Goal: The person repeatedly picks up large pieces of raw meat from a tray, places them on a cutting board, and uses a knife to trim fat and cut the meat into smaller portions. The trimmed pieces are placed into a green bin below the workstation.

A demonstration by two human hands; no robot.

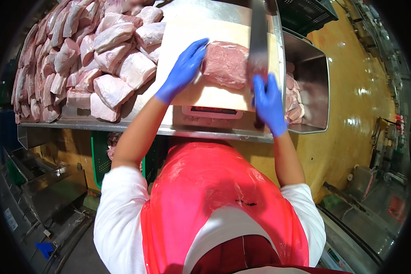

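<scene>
The left hand (183, 68), in a blue glove, lies open with its fingers out nearly straight and close together, along the left edge of a slab (227, 64) of raw meat; it has hold of nothing, and how firmly it touches the meat I cannot tell. The right hand (269, 104), gloved alike, is closed around the handle of a knife (259, 34), whose blurred blade points away from the person at the slab's right edge. The slab lies flat on a pale board (183, 36), between the hands. Below the board's near edge sits a scale (212, 113) with a red display. Left of the board is a large heap (118, 59) of meat pieces on the metal table (77, 124). To the right, a metal bin (316, 86) holds cut meat (294, 102); beyond it stands a dark crate (306, 17). A green crate (97, 153) sits below the table, left of the red apron (205, 182).
</scene>
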